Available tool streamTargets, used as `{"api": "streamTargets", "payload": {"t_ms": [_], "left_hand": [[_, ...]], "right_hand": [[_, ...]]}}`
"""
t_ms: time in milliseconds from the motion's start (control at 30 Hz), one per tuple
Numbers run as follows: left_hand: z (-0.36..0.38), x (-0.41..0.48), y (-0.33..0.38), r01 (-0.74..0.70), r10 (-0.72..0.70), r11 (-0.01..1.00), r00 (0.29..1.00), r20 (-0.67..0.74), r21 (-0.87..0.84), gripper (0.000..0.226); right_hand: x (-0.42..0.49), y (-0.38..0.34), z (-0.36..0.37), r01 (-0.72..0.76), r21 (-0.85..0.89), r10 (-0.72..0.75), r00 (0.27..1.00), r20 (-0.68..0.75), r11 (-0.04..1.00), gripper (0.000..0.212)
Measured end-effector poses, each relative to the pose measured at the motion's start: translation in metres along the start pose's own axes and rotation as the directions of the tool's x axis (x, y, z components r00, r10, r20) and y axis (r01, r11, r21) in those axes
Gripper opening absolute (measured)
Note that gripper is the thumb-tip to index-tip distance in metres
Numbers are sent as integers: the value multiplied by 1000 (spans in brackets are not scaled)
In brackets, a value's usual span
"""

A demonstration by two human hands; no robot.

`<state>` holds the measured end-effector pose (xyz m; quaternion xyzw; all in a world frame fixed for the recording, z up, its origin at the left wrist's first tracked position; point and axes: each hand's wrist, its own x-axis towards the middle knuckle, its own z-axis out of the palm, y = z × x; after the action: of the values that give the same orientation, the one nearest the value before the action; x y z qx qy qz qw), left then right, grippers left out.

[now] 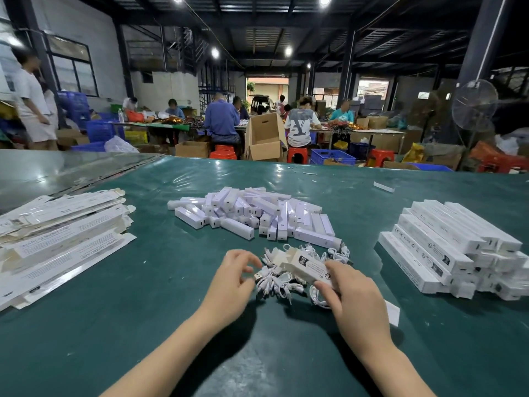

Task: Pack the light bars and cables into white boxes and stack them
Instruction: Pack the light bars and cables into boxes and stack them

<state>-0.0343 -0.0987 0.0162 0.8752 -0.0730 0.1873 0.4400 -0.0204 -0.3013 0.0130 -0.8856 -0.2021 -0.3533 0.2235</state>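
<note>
Head view: right hand (353, 296) gripped box (307, 267), open end toward cables (279, 282); left hand (233, 275) pinched one cable's plug for loading.

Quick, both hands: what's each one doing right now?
Left hand: pinching a white cable from the pile.
Right hand: holding a white box.

Table cover (143, 325) — dark green, smooth, glossy sheen. Light bars (252, 213) — smooth white plastic. Flat boxes (57, 224) — matt white printed card. Cables (277, 282) — white plastic.
</note>
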Motion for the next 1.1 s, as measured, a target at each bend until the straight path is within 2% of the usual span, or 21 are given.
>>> {"api": "streamTargets", "payload": {"t_ms": [67,100,333,433,500,567,600,667,733,800,867,900,967,1100], "left_hand": [[3,-3,-8,-103,54,966,977,207,235,30],[4,-4,-10,-147,74,942,968,241,303,29],[-16,-6,-12,-149,123,877,989,85,457,9],[-27,-8,-13,-34,-2,883,997,77,469,20],[-30,-8,-14,3,-82,880,986,145,475,27],[-29,-7,-14,20,-121,888,974,191,460,18],[-29,-6,-14,33,-130,897,973,192,442,13],[-29,-6,-15,66,-137,920,978,160,387,18],[-29,-5,-15,123,-151,952,985,81,281,18],[-30,-4,-12,224,-225,974,974,-20,-17,13],[-30,-3,-5,261,-318,877,945,-81,-403,9],[-29,-3,-1,231,-341,821,932,-122,-523,9],[-22,-5,5,147,-356,778,904,-236,-611,16],[-5,-11,12,51,-340,807,854,-393,-588,29]], "right_hand": [[0,1,2,-17,-8,17,999,31,1000,29],[0,1,2,-25,-7,26,999,47,1000,27],[-2,4,1,-52,25,50,995,83,998,23],[-3,5,2,-47,33,42,988,150,998,25],[-4,5,3,-38,38,31,984,178,999,25],[-4,3,2,-25,39,17,981,195,999,23],[-5,3,2,-21,44,12,980,200,999,21],[-5,3,2,-13,51,2,978,206,999,20],[-5,3,2,-3,54,-9,976,219,999,24],[-5,2,2,8,54,-20,974,225,999,26],[-5,0,1,3,70,-19,973,229,998,26],[-4,-1,1,-1,92,-20,973,229,996,27],[-5,-4,1,1,138,-34,971,237,990,28],[-6,-12,0,2,179,-44,972,230,984,30]]}}
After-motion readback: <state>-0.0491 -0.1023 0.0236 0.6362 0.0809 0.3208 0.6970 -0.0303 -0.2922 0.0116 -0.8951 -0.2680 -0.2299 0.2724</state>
